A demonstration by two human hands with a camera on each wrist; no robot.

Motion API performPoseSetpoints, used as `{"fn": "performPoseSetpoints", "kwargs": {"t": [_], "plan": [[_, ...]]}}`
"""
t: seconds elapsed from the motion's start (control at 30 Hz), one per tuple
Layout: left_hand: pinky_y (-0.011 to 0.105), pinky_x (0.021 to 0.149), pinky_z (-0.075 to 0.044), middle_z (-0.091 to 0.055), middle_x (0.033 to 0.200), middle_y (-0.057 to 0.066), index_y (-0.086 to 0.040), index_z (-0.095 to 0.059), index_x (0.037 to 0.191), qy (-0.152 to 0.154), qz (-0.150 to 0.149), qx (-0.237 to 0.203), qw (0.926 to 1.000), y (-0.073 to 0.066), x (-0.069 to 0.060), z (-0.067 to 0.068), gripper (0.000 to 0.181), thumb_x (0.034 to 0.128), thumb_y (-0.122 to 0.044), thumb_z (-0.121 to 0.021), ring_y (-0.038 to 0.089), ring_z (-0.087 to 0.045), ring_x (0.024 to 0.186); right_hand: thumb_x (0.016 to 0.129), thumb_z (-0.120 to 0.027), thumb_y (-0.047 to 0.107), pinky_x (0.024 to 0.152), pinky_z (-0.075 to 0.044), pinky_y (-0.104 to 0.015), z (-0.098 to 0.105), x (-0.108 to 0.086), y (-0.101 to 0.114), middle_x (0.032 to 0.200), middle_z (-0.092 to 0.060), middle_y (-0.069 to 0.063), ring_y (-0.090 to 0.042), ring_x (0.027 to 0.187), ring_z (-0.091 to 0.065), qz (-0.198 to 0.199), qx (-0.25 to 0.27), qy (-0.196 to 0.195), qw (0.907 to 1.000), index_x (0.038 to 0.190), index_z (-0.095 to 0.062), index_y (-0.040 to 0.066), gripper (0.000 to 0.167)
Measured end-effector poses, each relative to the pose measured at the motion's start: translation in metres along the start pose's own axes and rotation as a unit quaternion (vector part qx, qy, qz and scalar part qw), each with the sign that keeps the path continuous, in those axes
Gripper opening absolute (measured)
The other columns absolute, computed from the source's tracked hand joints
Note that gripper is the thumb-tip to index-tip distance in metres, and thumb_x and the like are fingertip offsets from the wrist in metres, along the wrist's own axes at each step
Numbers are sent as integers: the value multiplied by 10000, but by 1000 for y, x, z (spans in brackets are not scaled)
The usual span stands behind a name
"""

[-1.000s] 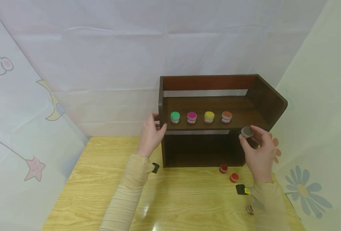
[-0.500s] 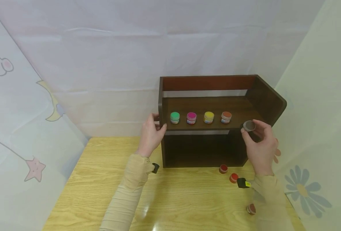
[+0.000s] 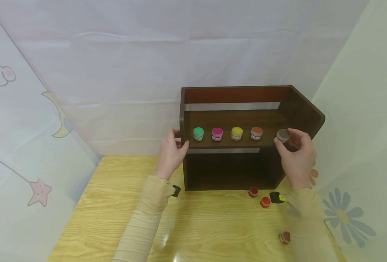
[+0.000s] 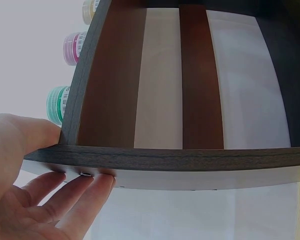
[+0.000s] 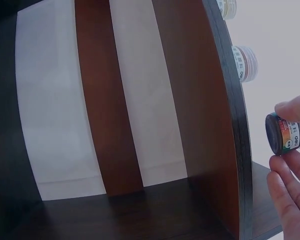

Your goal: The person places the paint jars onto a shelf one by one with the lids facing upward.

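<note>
My left hand (image 3: 171,156) grips the left side panel of a dark brown wooden shelf (image 3: 236,117); in the left wrist view the thumb lies on one side of the panel and the fingers on its outer face. Between thumb and fingers, my right hand (image 3: 299,160) pinches a small paint jar (image 3: 283,135) with a dark grey-brown top, at the right end of the upper board. The right wrist view has this jar (image 5: 285,134) apart from the board's edge. Left of it on that board stand a green jar (image 3: 198,134), a magenta jar (image 3: 217,134), a yellow jar (image 3: 237,134) and an orange-brown jar (image 3: 256,133).
On the wooden table (image 3: 213,225), a dark red jar (image 3: 253,192) and a bright red jar (image 3: 265,202) stand before the shelf's right front. A brown jar (image 3: 285,237) lies nearer, beside the right sleeve. Printed cloth walls (image 3: 114,72) enclose the back and sides.
My right hand has carried the dark jar upward and slightly right, from in front of the board's edge to the upper board's right end. The left hand keeps its hold on the panel.
</note>
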State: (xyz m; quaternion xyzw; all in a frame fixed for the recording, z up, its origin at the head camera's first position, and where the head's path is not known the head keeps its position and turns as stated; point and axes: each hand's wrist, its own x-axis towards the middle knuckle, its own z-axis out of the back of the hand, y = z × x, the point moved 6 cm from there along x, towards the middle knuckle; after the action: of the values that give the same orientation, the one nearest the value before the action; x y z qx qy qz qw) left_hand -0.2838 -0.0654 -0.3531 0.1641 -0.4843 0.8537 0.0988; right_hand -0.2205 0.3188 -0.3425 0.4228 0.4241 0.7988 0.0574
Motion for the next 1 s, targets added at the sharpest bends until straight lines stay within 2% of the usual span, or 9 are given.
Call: {"fn": "performPoseSetpoints", "kwargs": {"t": [0.2, 0.57, 0.8, 1.0], "plan": [[329, 804, -591, -628, 1224, 146, -8, -527, 1289, 16, 21, -5, 10000, 1, 0, 0, 413, 940, -117, -719, 254, -693, 946, 864, -837, 226, 865, -463, -184, -3, 8, -5, 1142, -673, -32, -81, 955, -596, -165, -63, 110, 9998, 1255, -659, 85, 452], [339, 792, -597, -636, 1215, 147, -9, -529, 1281, -1, -1, -34, 10000, 0, -1, 0, 403, 940, -106, -719, 258, -699, 939, 829, -864, 158, 828, -483, -158, -11, 19, -9, 1120, -675, -46, -56, 900, -595, -27, 64, 190, 9998, 1232, -665, 47, 463], [351, 784, -601, -637, 1208, 157, 0, -531, 1277, -12, -55, -50, 10000, -1, -1, 0, 402, 938, -104, -720, 267, -701, 931, 847, -852, 170, 845, -495, -134, -14, 20, -13, 1129, -687, -55, -28, 916, -599, -59, -97, 362, 9993, 1237, -649, 37, 460], [341, 782, -598, -633, 1218, 153, -3, -528, 1285, 13, -35, -37, 10000, 0, 0, 0, 408, 941, -104, -721, 264, -701, 934, 866, -838, 193, 876, -522, -168, -16, 19, -12, 1158, -692, -75, -107, 966, -627, -146, -268, 587, 9978, 1277, -633, 53, 480]]}}
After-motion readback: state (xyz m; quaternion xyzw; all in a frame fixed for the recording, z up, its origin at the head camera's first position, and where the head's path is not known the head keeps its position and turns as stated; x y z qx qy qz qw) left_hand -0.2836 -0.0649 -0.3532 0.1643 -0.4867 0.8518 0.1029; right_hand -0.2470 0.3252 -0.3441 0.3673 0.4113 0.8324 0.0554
